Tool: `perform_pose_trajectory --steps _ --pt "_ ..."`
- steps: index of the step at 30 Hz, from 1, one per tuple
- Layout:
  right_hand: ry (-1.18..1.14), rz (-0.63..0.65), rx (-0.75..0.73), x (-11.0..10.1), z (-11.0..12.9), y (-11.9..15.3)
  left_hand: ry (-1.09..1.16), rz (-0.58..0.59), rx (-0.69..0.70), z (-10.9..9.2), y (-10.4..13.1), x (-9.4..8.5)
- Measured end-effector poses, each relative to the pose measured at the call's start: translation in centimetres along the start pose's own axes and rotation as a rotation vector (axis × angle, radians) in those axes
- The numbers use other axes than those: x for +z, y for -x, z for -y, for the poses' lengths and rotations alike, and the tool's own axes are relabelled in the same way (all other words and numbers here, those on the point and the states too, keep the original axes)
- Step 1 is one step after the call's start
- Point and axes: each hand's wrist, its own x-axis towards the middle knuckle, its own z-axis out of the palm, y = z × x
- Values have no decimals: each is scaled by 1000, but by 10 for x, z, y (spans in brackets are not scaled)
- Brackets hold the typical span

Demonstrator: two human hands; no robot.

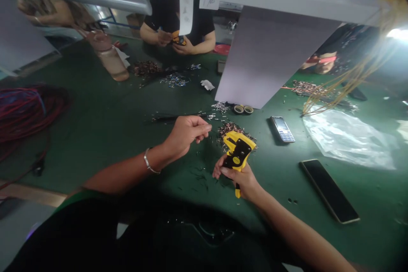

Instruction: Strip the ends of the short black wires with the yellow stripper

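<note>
My right hand (pixel 241 177) is wrapped round a yellow and black wire stripper (pixel 239 151), its head tilted toward the upper left. To its left, my left hand (pixel 188 134) has thumb and forefinger pinched together; whatever is between the fingertips is too thin to make out. Just beyond the stripper lies a heap of small copper-coloured pieces (pixel 234 128), partly hidden by the tool. A bundle of black wires (pixel 165 117) with shiny ends stretches behind my left hand. Dark wire scraps (pixel 200 176) are scattered on the green table (pixel 127 106) between me and my hands.
Rolls of tape (pixel 243 109) sit by a grey panel (pixel 251 55). A keypad phone (pixel 282 129), a smartphone (pixel 330 190) and a plastic bag (pixel 347 138) lie right. A red cable coil (pixel 28 112) lies left, a bottle (pixel 111 61) farther back. Across the table, a person's hands (pixel 183 44) hold a tool.
</note>
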Motion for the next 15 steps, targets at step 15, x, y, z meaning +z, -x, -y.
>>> perform_pose_trajectory --steps 15 --pt "15 108 14 2 -7 5 13 55 -49 1 8 7"
